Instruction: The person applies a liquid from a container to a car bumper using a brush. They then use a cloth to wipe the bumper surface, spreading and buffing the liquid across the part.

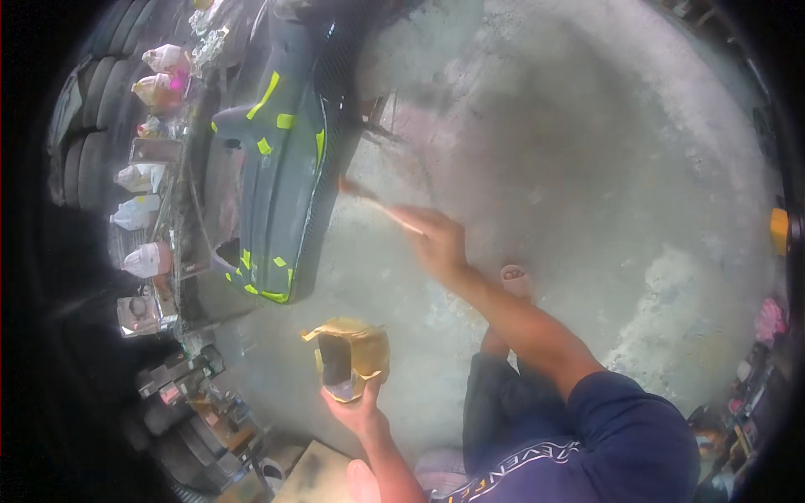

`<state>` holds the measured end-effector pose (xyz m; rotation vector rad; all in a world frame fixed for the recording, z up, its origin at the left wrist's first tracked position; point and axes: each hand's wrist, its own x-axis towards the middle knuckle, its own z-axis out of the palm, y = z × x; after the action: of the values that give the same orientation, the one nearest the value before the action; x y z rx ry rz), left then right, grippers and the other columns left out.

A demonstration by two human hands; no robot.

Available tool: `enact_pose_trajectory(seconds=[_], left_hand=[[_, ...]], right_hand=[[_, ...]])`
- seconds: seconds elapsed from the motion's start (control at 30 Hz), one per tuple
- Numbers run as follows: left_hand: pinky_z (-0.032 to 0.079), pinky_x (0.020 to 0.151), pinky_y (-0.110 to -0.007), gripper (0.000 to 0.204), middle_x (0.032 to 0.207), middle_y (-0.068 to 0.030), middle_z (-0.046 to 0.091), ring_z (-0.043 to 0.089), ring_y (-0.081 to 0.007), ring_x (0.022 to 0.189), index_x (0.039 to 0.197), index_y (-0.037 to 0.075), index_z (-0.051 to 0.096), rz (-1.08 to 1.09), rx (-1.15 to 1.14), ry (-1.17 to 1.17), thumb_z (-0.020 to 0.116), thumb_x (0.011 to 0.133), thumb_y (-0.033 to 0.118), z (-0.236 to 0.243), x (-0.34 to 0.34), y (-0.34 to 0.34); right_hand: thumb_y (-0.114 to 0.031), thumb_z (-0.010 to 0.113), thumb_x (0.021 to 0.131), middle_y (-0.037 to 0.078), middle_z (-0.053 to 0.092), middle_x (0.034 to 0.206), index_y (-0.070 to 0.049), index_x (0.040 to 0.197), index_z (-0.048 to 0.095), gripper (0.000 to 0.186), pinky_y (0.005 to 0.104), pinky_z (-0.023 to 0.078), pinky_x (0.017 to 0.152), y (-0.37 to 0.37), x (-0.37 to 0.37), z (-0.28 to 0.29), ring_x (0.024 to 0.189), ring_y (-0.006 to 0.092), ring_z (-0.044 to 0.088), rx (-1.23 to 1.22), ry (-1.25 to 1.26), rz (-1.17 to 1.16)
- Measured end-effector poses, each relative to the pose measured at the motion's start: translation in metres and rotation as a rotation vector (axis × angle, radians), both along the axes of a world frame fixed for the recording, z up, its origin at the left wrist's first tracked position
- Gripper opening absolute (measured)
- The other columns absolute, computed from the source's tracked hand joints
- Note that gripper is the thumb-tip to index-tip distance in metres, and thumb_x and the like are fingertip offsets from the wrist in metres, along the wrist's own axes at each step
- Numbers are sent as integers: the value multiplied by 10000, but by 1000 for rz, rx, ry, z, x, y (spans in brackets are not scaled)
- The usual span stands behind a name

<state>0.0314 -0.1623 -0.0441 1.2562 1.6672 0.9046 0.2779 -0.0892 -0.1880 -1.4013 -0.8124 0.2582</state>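
Observation:
My left hand (355,404) holds a container (371,352) wrapped in torn tan paper, with a dark interior, low at centre. My right hand (440,239) grips a thin brush (390,211), slightly blurred, its tip near the right edge of a long dark grey, carbon-weave-edged panel (272,205) at upper left. The panel bears several bright yellow-green tape pieces (285,121). Whether the brush tip touches the panel, I cannot tell.
A shelf (155,151) of plastic bottles (147,258) and cans runs along the left, before stacked tyres (88,101). Boxes and clutter (193,394) lie at lower left, a tan board (312,474) at bottom. My feet (516,277) stand on the concrete floor (587,168).

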Motion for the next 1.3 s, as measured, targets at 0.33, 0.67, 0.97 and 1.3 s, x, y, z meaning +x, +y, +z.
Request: enact_pose_trajectory(seconds=[0.33, 0.67, 0.97, 1.3], left_hand=[[500, 946, -351, 717, 1197, -65, 562, 576, -186, 1099, 1290, 53, 464, -125, 24, -41, 895, 717, 30, 29, 17, 10], [491, 907, -335, 722, 1162, -73, 560, 570, -174, 1065, 1214, 43, 471, -32, 17, -1, 959, 691, 142, 79, 115, 5], [510, 909, -329, 776, 1188, -98, 572, 593, -182, 1070, 1251, 14, 465, 242, 49, -51, 969, 679, 157, 108, 209, -10], [496, 957, -366, 831, 1235, -125, 583, 598, -216, 1133, 1295, -3, 478, 304, 25, 39, 982, 671, 216, 84, 200, -32]], right_hand=[[-47, 687, 952, 13, 708, 876, -72, 1146, 761, 209, 272, 491, 672, 48, 164, 59, 751, 82, 577, -138, 202, 274], [-45, 676, 934, 88, 715, 961, -100, 1189, 755, 272, 336, 525, 711, 68, 272, 160, 795, 199, 673, 44, -442, -239], [-32, 679, 872, 90, 716, 996, -108, 1178, 749, 323, 392, 517, 712, 49, 186, 131, 809, 244, 689, 20, -719, 158], [-35, 654, 905, 130, 716, 984, -50, 1117, 740, 229, 372, 532, 769, 69, 217, 139, 796, 261, 671, 6, -256, 360]])
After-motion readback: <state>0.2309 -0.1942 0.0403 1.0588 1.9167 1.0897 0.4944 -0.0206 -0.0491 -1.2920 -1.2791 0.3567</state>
